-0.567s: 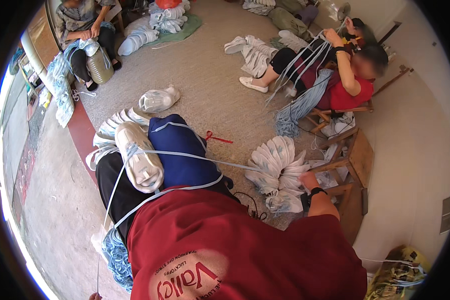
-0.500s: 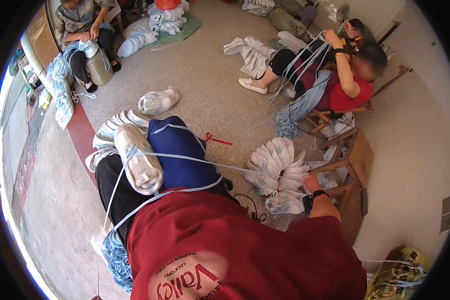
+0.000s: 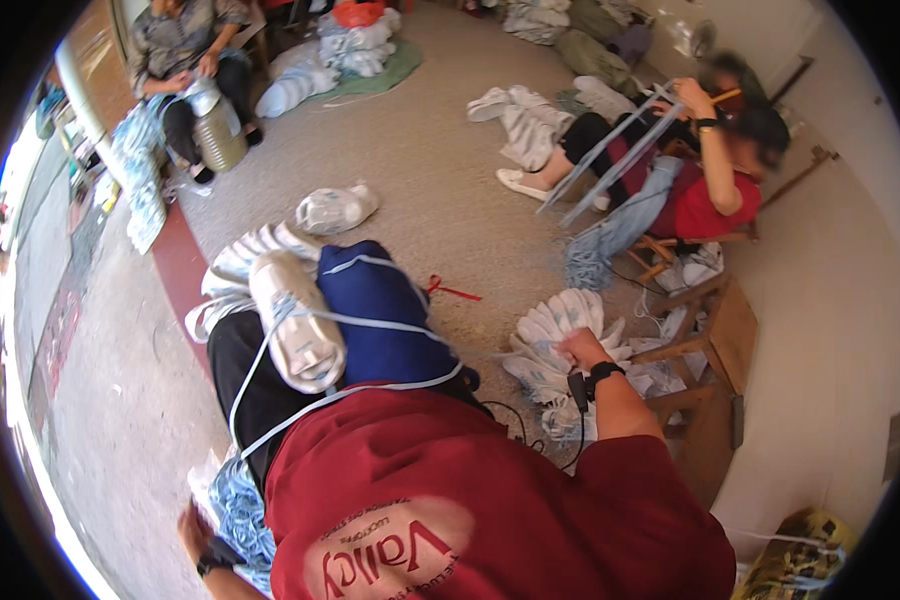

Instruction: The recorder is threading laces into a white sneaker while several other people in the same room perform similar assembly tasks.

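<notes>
Pale strap bundle (image 3: 560,335) on floor at right, gripped by closed right hand (image 3: 577,349); left hand (image 3: 198,530) grasps blue strands (image 3: 235,505). Risk: the 2 taut straps (image 3: 370,322) across the lap may snag.

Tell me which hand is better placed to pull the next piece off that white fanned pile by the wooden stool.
Right. The right hand already rests on the white fanned pile, beside the wooden stool. The left hand is low on the other side, at the blue bundle.
</notes>
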Available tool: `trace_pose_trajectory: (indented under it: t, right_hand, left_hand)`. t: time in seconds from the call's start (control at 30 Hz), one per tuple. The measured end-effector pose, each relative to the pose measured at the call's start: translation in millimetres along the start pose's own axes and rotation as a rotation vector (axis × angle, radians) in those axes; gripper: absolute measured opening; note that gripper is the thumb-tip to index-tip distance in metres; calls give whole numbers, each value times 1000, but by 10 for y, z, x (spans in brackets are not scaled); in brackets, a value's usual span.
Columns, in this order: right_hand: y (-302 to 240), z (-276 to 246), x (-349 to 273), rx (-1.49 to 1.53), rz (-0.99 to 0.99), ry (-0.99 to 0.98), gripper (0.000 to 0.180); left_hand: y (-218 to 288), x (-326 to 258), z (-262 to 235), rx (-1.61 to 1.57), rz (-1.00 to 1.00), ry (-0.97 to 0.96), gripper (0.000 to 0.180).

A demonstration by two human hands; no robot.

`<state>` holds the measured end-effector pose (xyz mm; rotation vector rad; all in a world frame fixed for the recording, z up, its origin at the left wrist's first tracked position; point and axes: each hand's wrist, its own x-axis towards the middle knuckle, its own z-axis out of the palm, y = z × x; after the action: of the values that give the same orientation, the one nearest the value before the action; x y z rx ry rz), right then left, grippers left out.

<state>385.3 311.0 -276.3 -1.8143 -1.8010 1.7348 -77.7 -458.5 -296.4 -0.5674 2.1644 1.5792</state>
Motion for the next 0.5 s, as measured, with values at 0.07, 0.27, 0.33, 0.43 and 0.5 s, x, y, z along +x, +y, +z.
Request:
trace_pose_trajectory:
  t: [0.07, 0.27, 0.33, 0.43, 0.5]
  right_hand:
    - [-909, 661, -154, 175, -124, -397, 13]
    - [-2614, 2242, -672, -146, -566, -980, 8]
    - [-2787, 2727, -484, -500, -997, -942, 12]
    - [-2929, 3169, -474, -568, -1143, -593, 17]
    - [-2886, 3340, -362, -425, -1185, -541, 17]
  left_hand:
    - [648, -202, 637, -176, 100, -264, 24]
    - [2128, -989, 2393, -219, 200, -948, 8]
    - [2325, -1057, 2694, 6, 187, -1062, 8]
    - [2423, -962, 3048, 187, 211, -1101, 11]
    - [2376, -734, 3226, 305, 383, -992, 11]
